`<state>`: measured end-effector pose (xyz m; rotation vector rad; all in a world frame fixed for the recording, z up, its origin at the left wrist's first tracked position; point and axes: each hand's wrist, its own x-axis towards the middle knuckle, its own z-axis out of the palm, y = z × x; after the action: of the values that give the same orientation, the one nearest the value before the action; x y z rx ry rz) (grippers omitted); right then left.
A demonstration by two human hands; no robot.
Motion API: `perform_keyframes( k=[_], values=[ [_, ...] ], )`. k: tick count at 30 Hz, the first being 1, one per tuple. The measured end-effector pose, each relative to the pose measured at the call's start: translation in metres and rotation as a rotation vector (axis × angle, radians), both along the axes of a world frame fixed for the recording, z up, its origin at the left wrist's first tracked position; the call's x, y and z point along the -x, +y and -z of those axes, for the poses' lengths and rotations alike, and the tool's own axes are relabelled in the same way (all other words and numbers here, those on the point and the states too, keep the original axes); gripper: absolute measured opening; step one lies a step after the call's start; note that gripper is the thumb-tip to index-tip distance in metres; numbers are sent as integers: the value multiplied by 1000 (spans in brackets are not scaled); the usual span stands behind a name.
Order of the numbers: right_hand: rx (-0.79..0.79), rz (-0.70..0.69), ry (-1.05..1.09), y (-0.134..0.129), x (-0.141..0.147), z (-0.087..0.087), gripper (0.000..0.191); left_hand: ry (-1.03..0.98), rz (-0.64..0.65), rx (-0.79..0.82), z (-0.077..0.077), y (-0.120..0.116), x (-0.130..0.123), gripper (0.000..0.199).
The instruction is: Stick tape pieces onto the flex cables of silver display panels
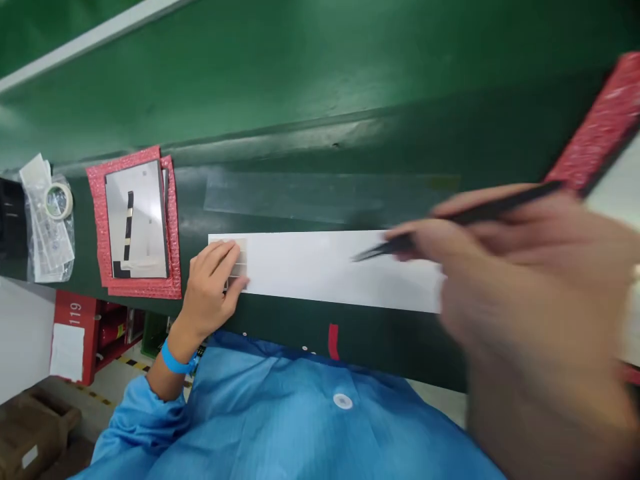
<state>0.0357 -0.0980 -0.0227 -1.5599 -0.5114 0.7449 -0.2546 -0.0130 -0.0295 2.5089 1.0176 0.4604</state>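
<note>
At the left end of a long white strip (310,263), my left hand (213,283) rests with curved fingers and the thumb apart. Under and beside its fingers is a small pale sheet marked into rectangles (241,263), partly hidden by the hand. My right hand (520,293), blurred and close to the camera, is closed round a pair of black tweezers (487,205). Their dark tips point left over the white strip and hold nothing that I can make out. The right end of the strip is hidden behind my right hand.
Left on the green table (300,67) lies a flat panel (145,233) on pink bubble wrap (173,267). Beyond are a tape roll (59,201) and plastic bags (45,253). A clear film (300,197) lies behind the strip; pink wrap (595,133) is at right.
</note>
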Motion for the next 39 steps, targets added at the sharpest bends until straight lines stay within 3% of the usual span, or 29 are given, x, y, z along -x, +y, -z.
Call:
perform_keyframes(
  k=[4, 7, 10, 21, 32, 39],
  values=[
    [-86, -308, 57, 53, 70, 9, 22, -46, -28, 22, 12, -4, -6, 48],
    [-94, -346, 10, 61, 87, 26, 20, -56, -23, 37, 11, -4, -8, 54],
    [-42, -314, -69, 57, 85, 29, 19, -58, -17, 56, 9, -5, -9, 55],
    [63, -335, -188, 57, 82, 12, 23, -43, -5, 66, 6, -6, -15, 53],
    [137, -388, -96, 63, 77, 7, 20, -34, -7, 61, 6, -6, -16, 51],
    [122, -314, -129, 62, 80, 5, 17, -37, -6, 55, 5, -6, -16, 52]
  ],
)
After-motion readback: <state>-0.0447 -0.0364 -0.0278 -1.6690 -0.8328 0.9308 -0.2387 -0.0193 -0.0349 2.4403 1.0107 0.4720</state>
